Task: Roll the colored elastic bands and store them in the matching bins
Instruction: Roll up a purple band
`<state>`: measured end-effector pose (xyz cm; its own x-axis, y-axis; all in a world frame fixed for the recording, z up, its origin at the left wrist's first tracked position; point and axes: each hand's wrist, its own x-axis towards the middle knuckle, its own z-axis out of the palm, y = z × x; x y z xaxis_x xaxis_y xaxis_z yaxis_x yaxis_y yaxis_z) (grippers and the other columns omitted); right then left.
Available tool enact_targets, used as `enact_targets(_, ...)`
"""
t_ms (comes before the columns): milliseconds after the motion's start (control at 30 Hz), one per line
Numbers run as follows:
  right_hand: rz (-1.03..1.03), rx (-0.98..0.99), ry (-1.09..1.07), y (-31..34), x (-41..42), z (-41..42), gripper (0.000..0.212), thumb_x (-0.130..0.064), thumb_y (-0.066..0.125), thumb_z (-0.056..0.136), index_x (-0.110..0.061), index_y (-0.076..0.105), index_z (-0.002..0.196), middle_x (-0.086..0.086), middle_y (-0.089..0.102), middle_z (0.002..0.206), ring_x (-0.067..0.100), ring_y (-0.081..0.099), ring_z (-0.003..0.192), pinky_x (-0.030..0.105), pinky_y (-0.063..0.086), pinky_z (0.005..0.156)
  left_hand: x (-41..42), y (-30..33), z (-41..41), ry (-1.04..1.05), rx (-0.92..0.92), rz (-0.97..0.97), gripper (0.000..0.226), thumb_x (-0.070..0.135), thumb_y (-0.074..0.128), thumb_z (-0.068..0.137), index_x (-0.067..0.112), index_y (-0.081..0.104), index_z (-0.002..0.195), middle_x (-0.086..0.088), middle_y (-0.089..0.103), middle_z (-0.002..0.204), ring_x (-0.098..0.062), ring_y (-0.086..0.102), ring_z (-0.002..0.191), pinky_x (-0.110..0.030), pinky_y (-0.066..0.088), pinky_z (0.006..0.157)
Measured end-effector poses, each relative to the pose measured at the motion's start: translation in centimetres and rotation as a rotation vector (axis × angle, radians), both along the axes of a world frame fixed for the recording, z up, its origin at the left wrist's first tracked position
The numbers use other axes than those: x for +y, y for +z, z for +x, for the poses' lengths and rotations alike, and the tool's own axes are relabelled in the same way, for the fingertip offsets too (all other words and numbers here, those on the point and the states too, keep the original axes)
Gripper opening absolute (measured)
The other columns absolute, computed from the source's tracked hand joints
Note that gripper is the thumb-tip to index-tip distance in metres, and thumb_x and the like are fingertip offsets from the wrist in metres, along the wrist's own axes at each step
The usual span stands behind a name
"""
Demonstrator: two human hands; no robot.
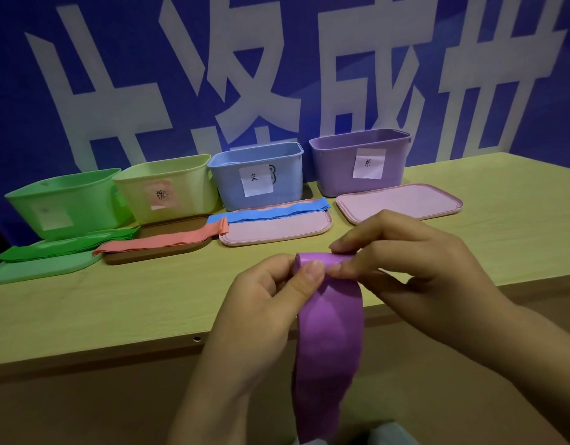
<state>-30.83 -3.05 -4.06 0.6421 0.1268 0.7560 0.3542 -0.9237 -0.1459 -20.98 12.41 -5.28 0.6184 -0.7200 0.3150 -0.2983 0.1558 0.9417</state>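
Keep both hands, left hand (264, 293) and right hand (402, 261), pinching the purple band (328, 342), rolling its top snug and straight toward the hanging end.

Both forearms reach in from below, bare, hands meeting at centre, close together in front of the body. Left hand (264, 295): thumb up and forward, pad pressed down, fingers curled under, pinching the rolled top of the purple band (328, 342). Right hand (409, 261): palm turned down, fingers bent, fingertips (336, 269) pinching the roll from the other side.
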Motion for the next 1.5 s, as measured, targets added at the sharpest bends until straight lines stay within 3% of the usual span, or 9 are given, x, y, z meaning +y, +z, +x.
enact_targets(133,0.472,0.258,0.267,1.0,0.2,-1.3,0.031,-0.038,0.058,0.083,-0.029,0.067,0.112,-0.014,0.064,0.115,0.004,0.058,0.111,0.013,0.047,0.085,0.9,0.3,0.5,-0.057,-0.074,0.013,0.026,0.040,0.054,0.083,0.024,0.072,0.094,-0.010,0.071,0.087,-0.013,0.065,0.074,-0.018,0.052,0.062)
enact_targets(233,0.723,0.404,0.277,2.0,0.4,-1.5,0.036,-0.052,0.058,0.079,-0.040,0.064,0.113,-0.019,0.067,0.111,0.000,0.062,0.104,0.013,0.051,0.077,1.2,0.3,0.6,-0.060,-0.134,0.034,0.026,0.038,0.052,0.082,0.026,0.070,0.095,-0.009,0.070,0.087,-0.012,0.063,0.073,-0.017,0.050,0.060)
enact_targets(400,0.510,0.576,0.050,3.0,1.2,-0.9,0.038,-0.056,0.058,0.060,-0.043,0.068,0.094,-0.026,0.068,0.092,-0.004,0.062,0.090,0.019,0.054,0.077,1.0,-0.1,0.6,-0.052,-0.196,0.063,0.022,0.039,0.058,0.082,0.027,0.069,0.097,-0.005,0.071,0.090,-0.027,0.065,0.084,-0.043,0.052,0.071)
enact_targets(600,0.291,0.250,-0.055,1.5,1.5,-0.2,0.022,-0.041,0.062,0.080,-0.031,0.066,0.099,-0.017,0.065,0.089,0.004,0.062,0.085,0.023,0.052,0.072,0.6,0.0,0.4,0.034,-0.070,-0.033,0.023,0.028,0.070,0.069,0.028,0.071,0.092,0.009,0.074,0.086,-0.005,0.070,0.079,-0.017,0.053,0.059)
enact_targets(700,0.215,0.180,-0.092,1.4,1.2,0.0,0.025,-0.043,0.054,0.081,-0.028,0.063,0.099,-0.020,0.061,0.089,0.002,0.057,0.086,0.018,0.048,0.077,0.2,-0.2,1.2,0.016,0.021,-0.039,0.056,0.029,0.084,0.054,0.026,0.070,0.107,-0.006,0.074,0.093,-0.017,0.070,0.091,-0.032,0.058,0.074)
enact_targets(833,0.176,0.124,-0.097,1.3,1.4,0.4,0.028,-0.042,0.046,0.083,-0.026,0.062,0.100,-0.017,0.061,0.088,0.003,0.056,0.083,0.020,0.047,0.077,-0.3,-0.2,1.7,-0.055,0.025,0.007,0.035,0.026,0.076,0.062,0.034,0.073,0.096,0.002,0.075,0.092,-0.011,0.069,0.090,-0.030,0.055,0.080)
enact_targets(1033,0.098,0.007,-0.143,1.0,1.4,0.8,0.026,-0.031,0.050,0.086,-0.015,0.063,0.101,-0.011,0.057,0.091,0.002,0.051,0.081,0.014,0.044,0.075,-1.3,-0.5,1.4,-0.143,0.225,-0.013,0.017,0.017,0.074,0.069,0.020,0.078,0.086,-0.007,0.075,0.091,-0.019,0.069,0.087,-0.039,0.053,0.087)
enact_targets(1300,-0.009,-0.149,-0.230,1.1,1.2,0.5,0.020,-0.020,0.051,0.087,-0.006,0.062,0.097,0.002,0.055,0.084,0.006,0.044,0.077,0.003,0.031,0.076,-1.8,-0.4,-0.3,-0.023,0.108,-0.080,0.015,0.029,0.074,0.074,0.026,0.074,0.088,0.001,0.075,0.088,-0.011,0.069,0.079,-0.026,0.056,0.070)
enact_targets(1500,-0.096,-0.202,-0.157,0.5,0.9,0.1,0.026,-0.024,0.044,0.094,-0.006,0.061,0.102,0.008,0.056,0.088,0.018,0.049,0.079,0.018,0.040,0.070,-1.7,-0.5,-0.9,0.016,0.059,-0.068,0.013,0.036,0.063,0.081,0.036,0.073,0.089,0.001,0.075,0.089,-0.020,0.069,0.085,-0.046,0.053,0.081)
